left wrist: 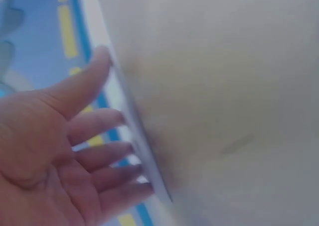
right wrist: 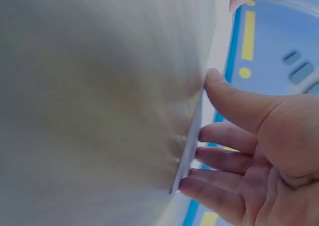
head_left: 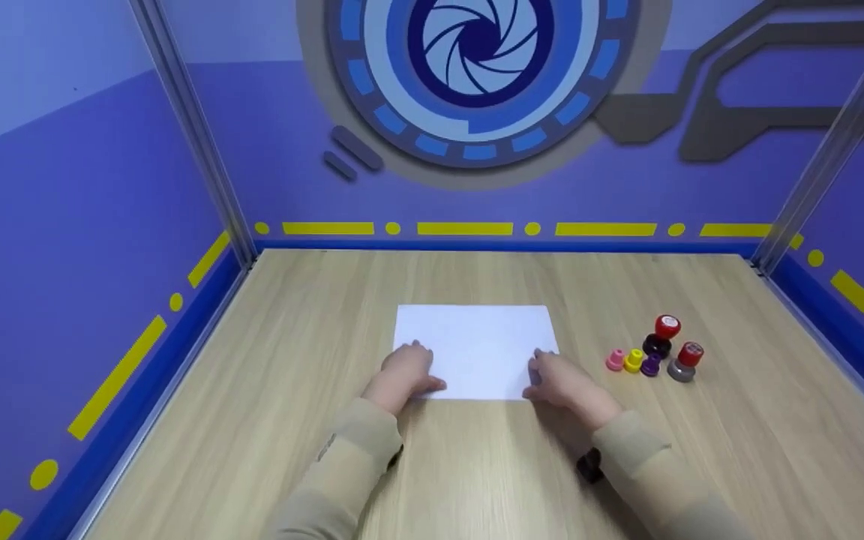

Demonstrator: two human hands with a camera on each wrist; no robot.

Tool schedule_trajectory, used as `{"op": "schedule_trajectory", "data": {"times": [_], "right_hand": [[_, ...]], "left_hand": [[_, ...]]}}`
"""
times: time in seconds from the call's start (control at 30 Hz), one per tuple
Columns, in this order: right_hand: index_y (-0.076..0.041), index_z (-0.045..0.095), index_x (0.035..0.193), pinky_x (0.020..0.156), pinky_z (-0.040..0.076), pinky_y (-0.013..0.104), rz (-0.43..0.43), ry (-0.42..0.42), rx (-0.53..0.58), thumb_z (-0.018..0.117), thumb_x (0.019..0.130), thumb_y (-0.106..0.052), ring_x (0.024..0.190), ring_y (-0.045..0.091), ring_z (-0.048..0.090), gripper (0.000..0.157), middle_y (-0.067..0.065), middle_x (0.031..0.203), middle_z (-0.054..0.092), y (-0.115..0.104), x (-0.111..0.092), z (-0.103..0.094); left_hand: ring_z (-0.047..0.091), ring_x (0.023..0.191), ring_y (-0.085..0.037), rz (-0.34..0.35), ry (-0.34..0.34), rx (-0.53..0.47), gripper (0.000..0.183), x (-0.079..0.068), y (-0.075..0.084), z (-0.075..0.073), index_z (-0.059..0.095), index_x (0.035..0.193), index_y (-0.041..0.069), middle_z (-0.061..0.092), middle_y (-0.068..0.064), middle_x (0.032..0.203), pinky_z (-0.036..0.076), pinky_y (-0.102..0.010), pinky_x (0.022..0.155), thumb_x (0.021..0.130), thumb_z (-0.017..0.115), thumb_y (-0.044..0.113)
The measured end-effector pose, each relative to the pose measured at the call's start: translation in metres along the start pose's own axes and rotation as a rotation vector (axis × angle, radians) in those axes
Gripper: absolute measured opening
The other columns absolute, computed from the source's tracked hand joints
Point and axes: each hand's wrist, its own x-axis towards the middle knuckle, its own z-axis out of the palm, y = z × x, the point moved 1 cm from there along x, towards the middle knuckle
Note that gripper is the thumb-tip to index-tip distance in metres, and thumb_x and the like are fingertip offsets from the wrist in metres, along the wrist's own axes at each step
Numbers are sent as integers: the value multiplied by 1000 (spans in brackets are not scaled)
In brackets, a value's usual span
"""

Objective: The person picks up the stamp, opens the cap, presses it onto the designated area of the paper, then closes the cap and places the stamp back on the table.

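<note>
A white rectangular stack of paper [head_left: 481, 349] lies flat on the wooden table, and its thin side edge [left wrist: 147, 159] shows up close in the left wrist view. At its left end my left hand [head_left: 411, 369] rests with the fingertips along the side and the thumb at the front corner. My right hand [head_left: 561, 377] mirrors this at the right end. In the right wrist view, fairly straight fingers [right wrist: 224, 161] touch the paper's side, the thumb apart from them. Neither hand curls round the paper.
Right of the right hand stand a red-and-black stamp [head_left: 657, 345], a red-and-grey stamp [head_left: 681, 369], and small pink [head_left: 615, 361], yellow [head_left: 633, 361] and purple [head_left: 650, 365] knobbed pieces. Blue panels [head_left: 274, 172] enclose the table [head_left: 312, 300] at the back and sides.
</note>
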Motion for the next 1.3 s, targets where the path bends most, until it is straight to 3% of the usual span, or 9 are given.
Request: {"op": "schedule_trajectory", "data": {"times": [0.23,0.43,0.7,0.87,1.0,1.17,1.3], "right_hand": [[5,63,133,114,43,62,-9,-26,-82,83,87,-19,138,51,50,56,32,150,50,-1,-43,3],[2,64,135,114,43,62,11,-50,-76,86,84,-18,139,48,51,59,28,150,52,-5,-68,4],[1,68,129,108,48,63,23,-103,-124,89,81,-20,128,50,58,56,30,144,57,-11,-80,1],[0,68,131,107,48,63,16,-103,-99,90,79,-21,127,50,59,60,29,144,58,-9,-82,-2],[-2,71,127,104,52,60,-5,-67,-48,91,78,-23,120,44,65,57,25,136,65,-1,-81,-6],[-5,71,129,102,55,56,-14,18,122,85,84,-21,116,38,69,50,20,127,72,23,-78,-24],[-2,72,125,93,60,50,-36,195,244,76,92,-14,107,35,72,36,21,120,74,49,-78,-45]], "left_hand": [[41,150,-39,5,-40,29,69,-32,20,10,55,146,-1,45,-25,157,33,-45,127,92,78,36],[48,144,-42,-7,-14,27,66,-54,31,12,62,137,-3,53,-25,152,40,-45,122,87,83,34],[58,137,-36,-10,72,37,61,-68,40,19,70,118,-8,67,-24,135,47,-42,117,77,92,32],[58,137,-34,-12,81,39,62,-70,42,19,69,117,-8,69,-22,132,44,-41,119,76,92,33],[57,138,-34,-10,81,32,59,-69,42,17,70,115,-7,69,-22,132,45,-41,119,76,92,33],[58,138,-32,2,83,33,57,-66,44,17,71,111,-6,71,-21,128,44,-40,119,75,93,33],[58,138,-32,0,74,38,60,-65,46,19,70,114,-6,70,-21,131,43,-39,120,75,93,34]]}}
